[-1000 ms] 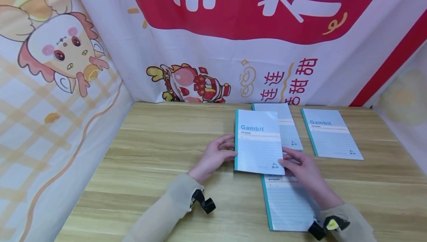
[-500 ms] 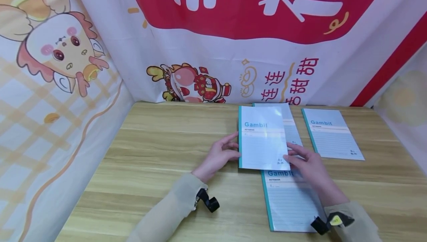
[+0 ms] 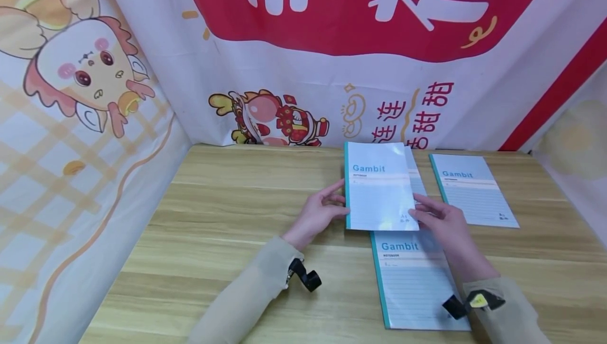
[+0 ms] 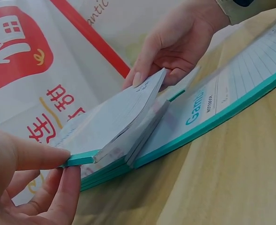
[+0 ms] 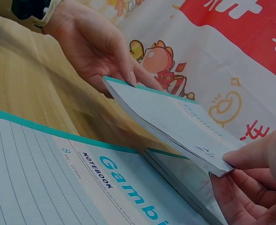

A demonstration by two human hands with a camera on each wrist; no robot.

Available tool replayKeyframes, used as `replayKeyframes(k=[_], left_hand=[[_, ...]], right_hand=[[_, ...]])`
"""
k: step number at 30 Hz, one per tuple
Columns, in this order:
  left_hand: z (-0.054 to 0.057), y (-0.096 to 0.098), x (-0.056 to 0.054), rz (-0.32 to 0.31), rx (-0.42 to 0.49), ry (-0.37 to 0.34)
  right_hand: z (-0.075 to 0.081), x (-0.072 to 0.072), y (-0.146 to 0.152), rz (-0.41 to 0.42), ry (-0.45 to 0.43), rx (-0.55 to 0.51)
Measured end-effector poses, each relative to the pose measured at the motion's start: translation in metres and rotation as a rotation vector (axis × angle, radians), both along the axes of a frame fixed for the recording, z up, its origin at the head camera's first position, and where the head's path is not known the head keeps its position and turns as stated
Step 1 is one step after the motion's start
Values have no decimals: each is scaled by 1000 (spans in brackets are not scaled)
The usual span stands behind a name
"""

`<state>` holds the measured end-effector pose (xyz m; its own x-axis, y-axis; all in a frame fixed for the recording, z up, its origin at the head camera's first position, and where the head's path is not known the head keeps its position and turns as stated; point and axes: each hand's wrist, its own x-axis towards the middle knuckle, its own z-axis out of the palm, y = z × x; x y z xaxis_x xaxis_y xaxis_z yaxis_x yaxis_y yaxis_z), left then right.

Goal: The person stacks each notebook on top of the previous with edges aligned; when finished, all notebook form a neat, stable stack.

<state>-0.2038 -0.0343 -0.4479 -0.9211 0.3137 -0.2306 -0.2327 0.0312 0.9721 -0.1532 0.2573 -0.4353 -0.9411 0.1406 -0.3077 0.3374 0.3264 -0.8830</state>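
Note:
Both hands hold a pale blue Gambit notebook (image 3: pixel 379 191) with a teal spine, raised off the table. My left hand (image 3: pixel 319 215) pinches its spine edge between thumb and fingers, plain in the left wrist view. On the opposite edge, near the lower corner, my right hand (image 3: pixel 443 225) pinches it the same way. Beneath the held notebook lies a stack of similar notebooks (image 4: pixel 114 171), mostly covered in the head view. Nearer me, another Gambit notebook (image 3: pixel 417 286) lies flat, partly under the right wrist.
A further Gambit notebook (image 3: pixel 474 191) lies flat at the back right of the wooden table (image 3: pixel 227 196). A printed cloth (image 3: pixel 284 70) hangs right behind the table's far edge, and another patterned cloth (image 3: pixel 95 175) borders the left side.
Both hands have carried the notebook away from me and slightly right, over the notebooks at the back. More of the near notebook now shows. The grips look the same.

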Motion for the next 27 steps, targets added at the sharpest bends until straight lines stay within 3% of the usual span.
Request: replayKeyframes(k=[9,19,27], left_hand=[[5,12,-9,49,-58,34],[9,28,-20,47,-48,21],[1,50,-27,76,-132,79]], right_hand=[[2,-9,5,-32,0,-22],[1,-20,16,-32,9,32],[-3,-30,29,-37,-2,19]])
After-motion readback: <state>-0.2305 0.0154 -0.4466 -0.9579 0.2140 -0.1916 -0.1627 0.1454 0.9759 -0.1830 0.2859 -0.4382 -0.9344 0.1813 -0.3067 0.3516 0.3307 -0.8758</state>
